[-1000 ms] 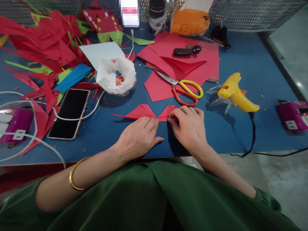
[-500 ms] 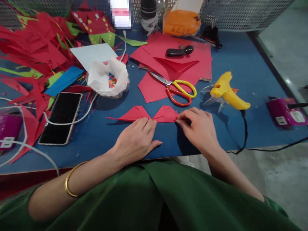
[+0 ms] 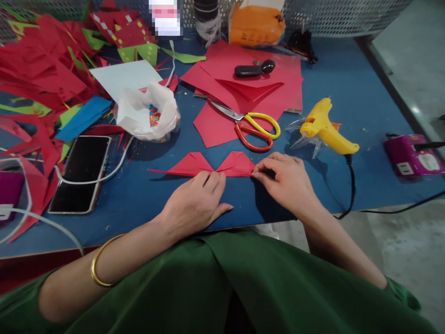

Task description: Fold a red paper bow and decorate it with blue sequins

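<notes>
A folded piece of red paper (image 3: pixel 236 163), with two peaks and a notch between them, lies near the table's front edge. My left hand (image 3: pixel 194 199) rests palm down, its fingertips pressing the paper's lower edge by the notch and its thumb held apart. At the paper's right corner, my right hand (image 3: pixel 285 178) pinches the tip between thumb and forefinger. Just beyond the paper are scissors (image 3: pixel 239 118) with one yellow and one red handle, lying on red paper sheets (image 3: pixel 213 127).
A yellow glue gun (image 3: pixel 327 127) stands to the right, near a purple box (image 3: pixel 412 155) with a black cable. On the left are a phone (image 3: pixel 81 169), a white-lined bowl (image 3: pixel 134 116) of small coloured bits and a heap of red paper scraps (image 3: pixel 45 60).
The view has shifted slightly, so the table items sit a little further left in it. Both hands keep nearly the same places on the folded paper.
</notes>
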{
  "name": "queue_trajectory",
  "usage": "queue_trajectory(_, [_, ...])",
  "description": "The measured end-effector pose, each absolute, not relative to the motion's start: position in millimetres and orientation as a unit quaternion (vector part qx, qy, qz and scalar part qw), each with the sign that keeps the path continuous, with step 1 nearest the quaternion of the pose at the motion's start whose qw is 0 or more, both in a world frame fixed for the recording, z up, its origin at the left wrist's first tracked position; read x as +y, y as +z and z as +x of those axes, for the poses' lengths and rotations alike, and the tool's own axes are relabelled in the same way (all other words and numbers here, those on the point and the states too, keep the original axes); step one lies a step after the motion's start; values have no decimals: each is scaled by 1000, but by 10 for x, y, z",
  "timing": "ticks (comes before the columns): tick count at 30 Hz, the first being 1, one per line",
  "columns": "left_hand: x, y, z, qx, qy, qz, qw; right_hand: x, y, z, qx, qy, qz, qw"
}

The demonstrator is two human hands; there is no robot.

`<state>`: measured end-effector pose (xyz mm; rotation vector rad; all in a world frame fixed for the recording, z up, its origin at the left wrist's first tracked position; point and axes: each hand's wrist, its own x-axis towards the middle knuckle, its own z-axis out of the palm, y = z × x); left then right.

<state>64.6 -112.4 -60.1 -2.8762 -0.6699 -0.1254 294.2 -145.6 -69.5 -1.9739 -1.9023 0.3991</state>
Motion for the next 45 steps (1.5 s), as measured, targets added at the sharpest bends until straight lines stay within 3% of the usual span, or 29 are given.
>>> queue_trajectory(8, [-1123, -578, 733, -228, -7, -970, 83, -1500, -713, 2868, -674, 104, -703, 205])
queue_trajectory(16, [-1096, -623, 831, -195, -68, -976, 66, -1466, -782, 2741, -659, 107, -708, 230])
queue_trajectory(21, [-1056, -609, 888, -174, -26, -983, 60, -1466, -780, 2751, -656, 117, -707, 237])
queue_trajectory(45, [-1074, -600, 904, -178, -3, -980, 84, -1644, -758, 2960, -614, 91, -753, 216])
